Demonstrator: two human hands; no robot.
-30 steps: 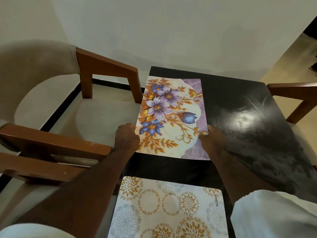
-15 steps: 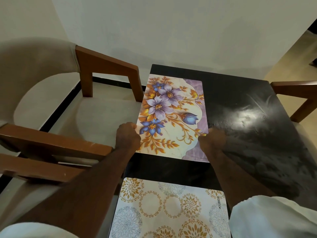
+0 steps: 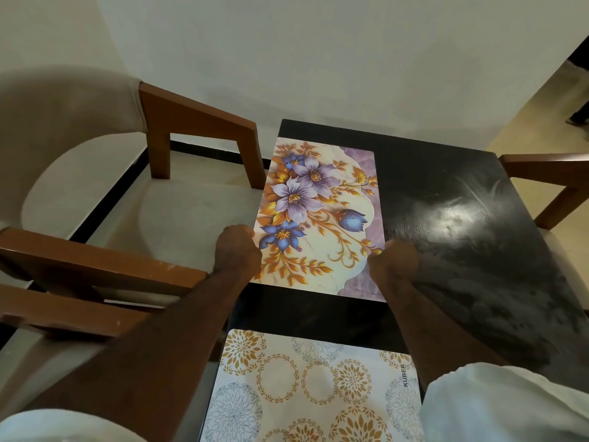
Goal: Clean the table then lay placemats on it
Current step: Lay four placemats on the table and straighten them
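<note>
A placemat with purple and blue flowers (image 3: 322, 215) lies flat on the far left part of the black table (image 3: 471, 237). My left hand (image 3: 237, 250) grips its left edge with curled fingers. At the mat's right edge near the lower corner, my right hand (image 3: 393, 264) pinches the mat. A second placemat with gold and grey circles (image 3: 312, 387) lies on the near left part of the table, close to me, untouched.
A wooden armchair with a beige seat (image 3: 178, 218) stands hard against the table's left side. Another wooden chair arm (image 3: 554, 167) shows at the right. A white wall runs behind the table. The table's right half shows streaky smears.
The flowered placemat has shifted slightly away from me along the table with both hands still on its edges. The camera view tilted a little.
</note>
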